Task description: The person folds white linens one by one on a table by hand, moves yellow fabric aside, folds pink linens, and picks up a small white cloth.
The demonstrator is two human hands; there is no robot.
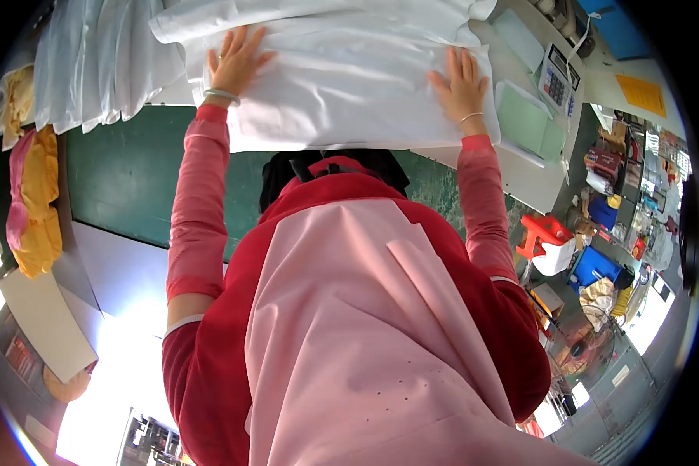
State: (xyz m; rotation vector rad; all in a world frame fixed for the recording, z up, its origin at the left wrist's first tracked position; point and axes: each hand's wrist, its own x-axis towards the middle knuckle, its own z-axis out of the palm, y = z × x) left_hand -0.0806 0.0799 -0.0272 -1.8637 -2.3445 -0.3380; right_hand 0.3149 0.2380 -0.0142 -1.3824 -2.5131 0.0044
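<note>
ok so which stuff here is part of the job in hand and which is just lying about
In the job:
white sheet
left hand and right hand, flat on it

Lying about, it seems:
calculator
green papers
orange paper
yellow cloth

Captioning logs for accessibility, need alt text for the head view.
A person's left hand and right hand lie spread, palms down, on white material; a calculator sits to the right, yellow cloth at far left.

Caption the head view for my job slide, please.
Left hand and right hand spread flat on smooth white material, with a calculator off to the right.
</note>
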